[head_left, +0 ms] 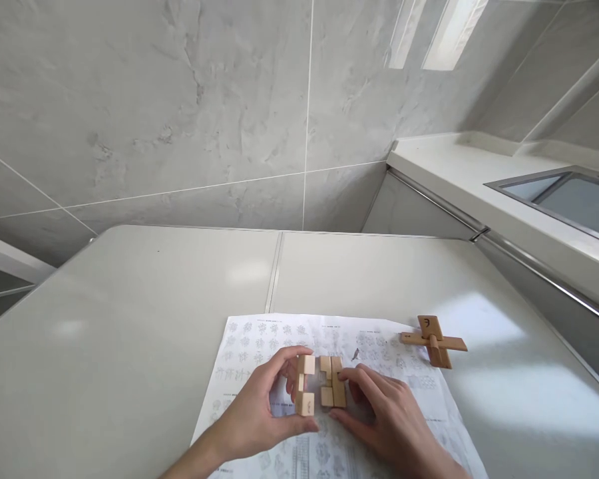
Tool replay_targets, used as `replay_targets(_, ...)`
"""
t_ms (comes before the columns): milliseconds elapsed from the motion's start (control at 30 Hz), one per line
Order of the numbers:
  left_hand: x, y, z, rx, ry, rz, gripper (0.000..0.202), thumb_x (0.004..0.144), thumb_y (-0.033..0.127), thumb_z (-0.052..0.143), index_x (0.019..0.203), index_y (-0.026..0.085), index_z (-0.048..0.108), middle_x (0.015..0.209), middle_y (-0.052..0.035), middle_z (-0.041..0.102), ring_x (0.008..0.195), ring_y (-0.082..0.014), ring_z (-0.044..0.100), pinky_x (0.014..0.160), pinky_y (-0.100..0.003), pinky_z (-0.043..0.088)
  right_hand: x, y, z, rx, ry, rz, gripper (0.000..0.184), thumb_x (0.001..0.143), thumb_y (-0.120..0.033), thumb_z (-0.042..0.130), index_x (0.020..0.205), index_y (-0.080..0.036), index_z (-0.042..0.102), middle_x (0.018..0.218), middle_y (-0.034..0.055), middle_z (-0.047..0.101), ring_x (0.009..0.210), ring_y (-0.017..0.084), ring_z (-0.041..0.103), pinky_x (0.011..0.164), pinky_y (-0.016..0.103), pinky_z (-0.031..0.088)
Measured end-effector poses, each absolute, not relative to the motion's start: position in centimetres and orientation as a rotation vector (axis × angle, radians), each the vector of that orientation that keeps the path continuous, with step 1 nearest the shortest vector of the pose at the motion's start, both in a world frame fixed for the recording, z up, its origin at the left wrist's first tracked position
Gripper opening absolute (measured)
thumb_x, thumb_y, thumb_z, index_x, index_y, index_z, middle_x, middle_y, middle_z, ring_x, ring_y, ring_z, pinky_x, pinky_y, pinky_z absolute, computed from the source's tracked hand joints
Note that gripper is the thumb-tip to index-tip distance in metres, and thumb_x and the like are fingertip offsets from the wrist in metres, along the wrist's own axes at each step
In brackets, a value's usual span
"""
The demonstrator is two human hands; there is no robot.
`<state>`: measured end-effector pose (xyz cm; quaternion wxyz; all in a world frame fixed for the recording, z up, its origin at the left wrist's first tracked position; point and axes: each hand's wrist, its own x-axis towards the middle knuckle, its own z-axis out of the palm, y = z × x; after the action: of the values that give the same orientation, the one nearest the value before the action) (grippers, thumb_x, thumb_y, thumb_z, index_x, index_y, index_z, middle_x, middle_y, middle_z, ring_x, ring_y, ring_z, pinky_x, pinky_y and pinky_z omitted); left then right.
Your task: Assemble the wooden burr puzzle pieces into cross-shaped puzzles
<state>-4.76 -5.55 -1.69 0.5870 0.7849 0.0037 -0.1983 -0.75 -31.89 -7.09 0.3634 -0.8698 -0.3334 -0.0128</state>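
Observation:
Between thumb and fingers, my left hand (262,402) grips a notched wooden puzzle piece (306,404) with a small mark on its lower end. Just right of it, a narrow gap away, are wooden puzzle pieces laid side by side (338,386), with a notch on their left side. My right hand (387,406) closes on these, index finger on the upper right and thumb at the lower edge. Under both hands lies a printed instruction sheet (244,342) covered with small diagrams.
An assembled cross-shaped wooden puzzle (433,342) rests at the sheet's right edge. The white table (130,346) has a seam down its middle. Behind it rises a grey tiled wall (180,100); at right stands a counter (444,159) with a sink (574,199).

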Motion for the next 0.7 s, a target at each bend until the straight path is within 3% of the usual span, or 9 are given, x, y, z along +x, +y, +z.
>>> replay_targets(133,-4.8,-5.8,-1.4,1.834,0.029,-0.544,0.074,0.087,0.041,0.086,0.151,0.034,0.048,0.115,-0.0036,0.065,0.103,-0.0226,0.058,0.101,-0.039,0.046,-0.9,-31.6,-7.3,-2.25,-0.891,-0.081,0.022,0.107,-0.044,0.064,0.118,-0.025,0.059,0.079,-0.0015,0.067,0.059,0.018,0.064,0.054,0.029,0.043)
replay_targets(300,-4.8,-5.6,-1.6,1.811,0.027,-0.543,0.072,0.092,0.038,0.08,0.154,0.038,0.042,0.12,-0.0046,0.065,0.115,-0.0258,0.06,0.103,-0.041,0.046,-0.8,-31.9,-6.9,-2.104,-0.751,0.103,0.023,0.103,-0.039,0.07,0.121,-0.026,0.062,0.081,-0.0014,0.066,0.062,0.017,0.062,0.056,0.027,0.045)
replay_targets(533,-4.9,-5.8,-1.6,1.804,0.056,-0.527,0.074,0.093,0.041,0.08,0.155,0.037,0.041,0.12,-0.0059,0.066,0.115,-0.0274,0.062,0.107,-0.046,0.046,-0.5,-32.0,-4.8,-1.302,-0.283,0.687,0.042,0.102,-0.062,0.068,0.122,-0.027,0.058,0.097,0.0045,0.073,0.069,0.017,0.067,0.055,0.024,0.047)
replay_targets(600,-4.9,-5.8,-1.7,1.805,0.063,-0.544,0.075,0.092,0.041,0.081,0.155,0.036,0.041,0.121,-0.0064,0.066,0.114,-0.0275,0.062,0.105,-0.045,0.047,-0.5,-32.1,-4.6,-1.227,-0.27,0.716,0.038,0.103,-0.061,0.067,0.121,-0.028,0.058,0.1,0.0058,0.075,0.067,0.017,0.069,0.051,0.023,0.045)
replay_targets(700,-4.9,-5.7,-1.8,1.806,0.077,-0.565,0.075,0.092,0.041,0.081,0.156,0.036,0.041,0.12,-0.0059,0.066,0.11,-0.0263,0.062,0.103,-0.044,0.047,-1.0,-32.2,-5.1,-1.446,-0.33,0.55,0.024,0.106,-0.049,0.068,0.115,-0.027,0.067,0.103,0.0072,0.076,0.078,0.019,0.071,0.064,0.027,0.055)
